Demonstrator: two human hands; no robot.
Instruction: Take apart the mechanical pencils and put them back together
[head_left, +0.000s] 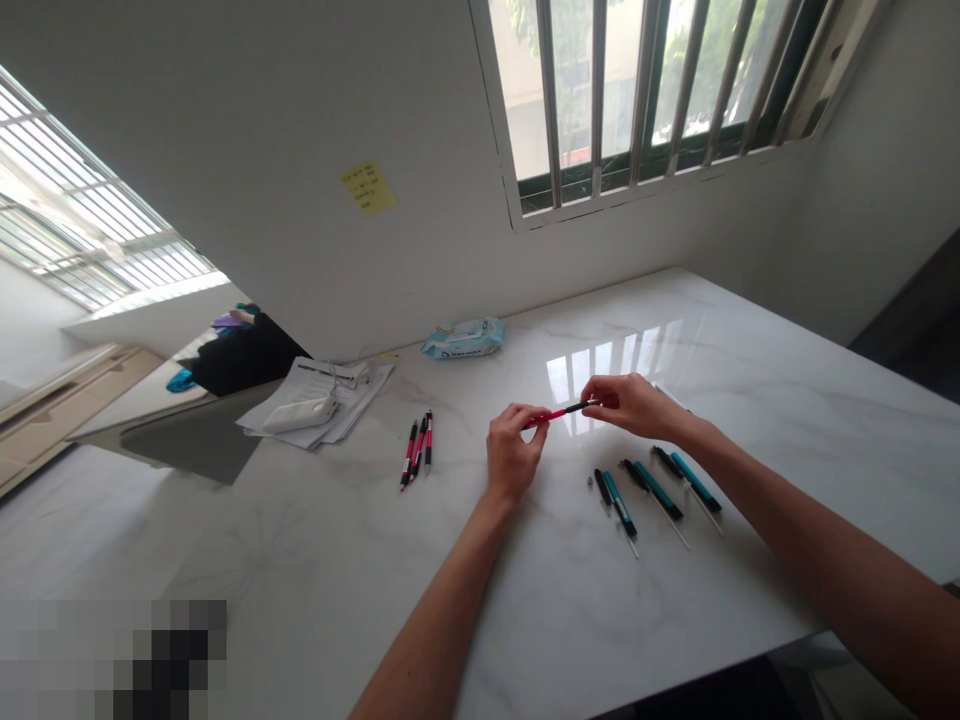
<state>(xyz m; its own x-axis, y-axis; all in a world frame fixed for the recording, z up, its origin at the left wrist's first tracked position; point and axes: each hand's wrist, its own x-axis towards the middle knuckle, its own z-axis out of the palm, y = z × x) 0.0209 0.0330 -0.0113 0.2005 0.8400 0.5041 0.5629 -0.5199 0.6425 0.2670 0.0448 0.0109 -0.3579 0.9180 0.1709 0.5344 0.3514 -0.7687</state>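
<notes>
Both hands hold one red and black pen [559, 412] level above the white marble table [315, 560]. My left hand [514, 450] pinches the pen's red end. My right hand [630, 402] pinches its black end. Three red and black pens [418, 448] lie side by side to the left of my left hand. On the table below my right hand lie three teal and black pens [654, 487], taken apart, with thin refills beside them and a small dark part [590, 482] close by.
A blue pack of wipes [463, 339] lies near the wall. A stack of papers with a white device [315, 408] on it sits at the back left. A yellow sticky note [368, 188] is on the wall. A barred window [637, 90] is above the table.
</notes>
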